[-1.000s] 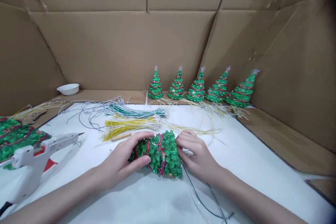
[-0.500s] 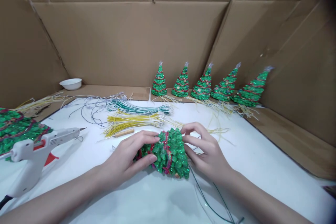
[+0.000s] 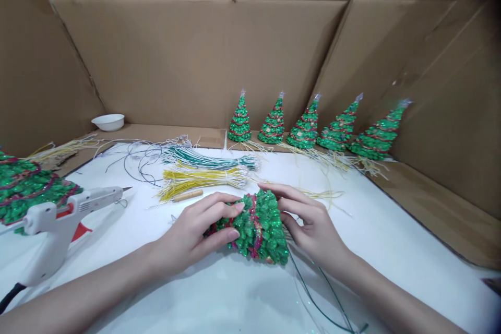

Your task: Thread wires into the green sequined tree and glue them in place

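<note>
A small glittery green Christmas tree (image 3: 266,229) with red and pink garland lies on its side on the white table, its tip to the left and its base to the right. My left hand (image 3: 213,224) is closed over its narrower part, with thumb and fingertips pressing the branches. At the base is my right hand (image 3: 309,219), index finger laid over the rim and the other fingers curled at the underside. Those fingertips are partly hidden. Dark green wires (image 3: 313,300) trail from the base under my right wrist.
A white glue gun (image 3: 55,235) and a larger green tree (image 3: 33,188) are at left. Beyond my hands lie yellow wires (image 3: 203,176), green wires (image 3: 207,157) and a wooden-handled awl (image 3: 188,195). Several finished trees (image 3: 303,125) and a white bowl (image 3: 108,122) stand along the cardboard wall.
My right index finger has moved left over the tree's base rim, and the other fingers have drawn closer to the base. My left hand keeps its hold. The view has shifted slightly.
</note>
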Available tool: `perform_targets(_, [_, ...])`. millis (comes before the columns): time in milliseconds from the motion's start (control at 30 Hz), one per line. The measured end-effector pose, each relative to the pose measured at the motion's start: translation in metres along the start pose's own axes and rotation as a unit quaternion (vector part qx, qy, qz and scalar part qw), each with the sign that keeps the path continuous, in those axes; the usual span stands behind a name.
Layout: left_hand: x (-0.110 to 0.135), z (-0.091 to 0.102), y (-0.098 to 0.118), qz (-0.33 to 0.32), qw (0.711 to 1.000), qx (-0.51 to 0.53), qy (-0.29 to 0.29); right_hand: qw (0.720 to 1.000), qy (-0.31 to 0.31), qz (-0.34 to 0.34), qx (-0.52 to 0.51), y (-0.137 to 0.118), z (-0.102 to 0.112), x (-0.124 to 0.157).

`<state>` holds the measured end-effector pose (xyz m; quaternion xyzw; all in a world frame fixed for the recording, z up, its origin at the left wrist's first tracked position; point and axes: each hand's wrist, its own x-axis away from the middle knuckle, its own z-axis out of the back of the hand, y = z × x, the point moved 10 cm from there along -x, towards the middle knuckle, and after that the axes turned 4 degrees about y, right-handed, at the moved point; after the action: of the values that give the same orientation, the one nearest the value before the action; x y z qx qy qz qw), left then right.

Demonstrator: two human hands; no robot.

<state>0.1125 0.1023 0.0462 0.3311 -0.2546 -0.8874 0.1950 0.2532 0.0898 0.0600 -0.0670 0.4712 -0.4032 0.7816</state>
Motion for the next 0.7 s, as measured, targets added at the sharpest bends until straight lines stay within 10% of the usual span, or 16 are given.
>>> perform_targets(700, [-0.0003,0.0009,0.0044,-0.01,1.0,-0.011,0.003,1.0,0.008,-0.024,0.002,0.0035,0.0,-0.001])
